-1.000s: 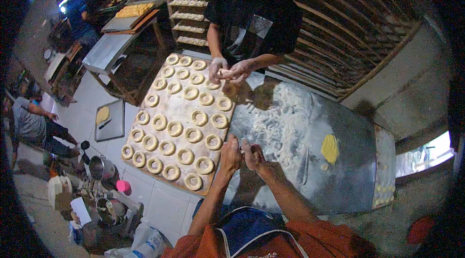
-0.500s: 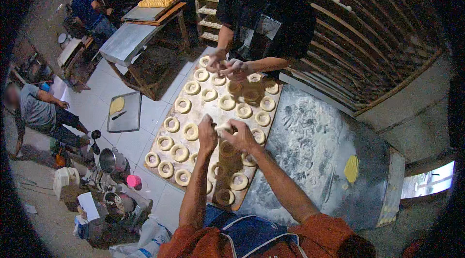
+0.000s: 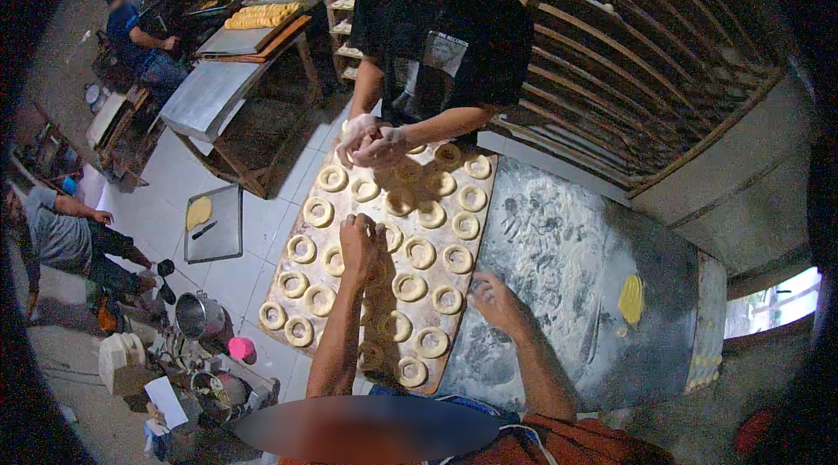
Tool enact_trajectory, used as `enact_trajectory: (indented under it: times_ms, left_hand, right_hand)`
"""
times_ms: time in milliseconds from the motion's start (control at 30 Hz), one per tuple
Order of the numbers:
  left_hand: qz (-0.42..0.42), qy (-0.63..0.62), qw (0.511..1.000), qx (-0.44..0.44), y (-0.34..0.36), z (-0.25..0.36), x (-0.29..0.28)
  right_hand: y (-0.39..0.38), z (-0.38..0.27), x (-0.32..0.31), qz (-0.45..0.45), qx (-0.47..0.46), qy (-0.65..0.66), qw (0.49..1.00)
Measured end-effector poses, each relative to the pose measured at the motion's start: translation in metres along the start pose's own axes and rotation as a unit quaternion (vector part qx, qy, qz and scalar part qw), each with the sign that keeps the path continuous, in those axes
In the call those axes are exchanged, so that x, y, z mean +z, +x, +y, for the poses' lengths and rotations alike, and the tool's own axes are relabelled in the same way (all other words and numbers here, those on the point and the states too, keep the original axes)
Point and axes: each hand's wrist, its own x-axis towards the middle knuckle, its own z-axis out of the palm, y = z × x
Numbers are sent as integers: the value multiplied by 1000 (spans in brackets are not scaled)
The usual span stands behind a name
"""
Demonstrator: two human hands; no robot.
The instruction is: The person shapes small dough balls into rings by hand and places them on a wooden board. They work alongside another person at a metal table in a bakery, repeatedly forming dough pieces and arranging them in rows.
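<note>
My left hand [image 3: 360, 247] is over the middle of a floured wooden board [image 3: 345, 214], its fingers curled downward; whatever they hold, if anything, is hidden. Rows of pale dough rings [image 3: 408, 287] cover the board, several in my arm's shadow. Beside the board's right edge, my right hand [image 3: 496, 299] hangs low over the floured metal table [image 3: 559, 229], fingers loosely bent and apart, with nothing seen in them. Across the board, a person in a black shirt presses two floury hands [image 3: 374, 144] together; what is between them is hidden.
A flattened piece of yellow dough [image 3: 631, 300] lies on the table's right part. Wooden racks [image 3: 646, 107] stand behind. On the floor at left are a tray [image 3: 229, 234] with dough and a knife, a metal pot [image 3: 201, 317] and a pink container [image 3: 241, 348]. Two other people sit farther left.
My hands, earlier together around a piece of dough, have separated. The right moved right and nearer to me, past the board's edge; the left is lower over the board. The view has shifted slightly.
</note>
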Motion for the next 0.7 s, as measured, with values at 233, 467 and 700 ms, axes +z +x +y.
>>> enact_trajectory:
  times_ms: [233, 467, 700]
  left_hand:
    - [100, -34, 994, -5, -37, 25, -25]
    - [15, -218, 976, -4, -164, 137, -50]
    - [-151, -238, 919, 275, -209, 259, -38]
  right_hand:
    - [-75, 40, -30, 62, 24, -45, 997]
    - [-84, 81, -23, 120, -8, 273, 955]
    - [-74, 45, 3, -87, -99, 627, 768]
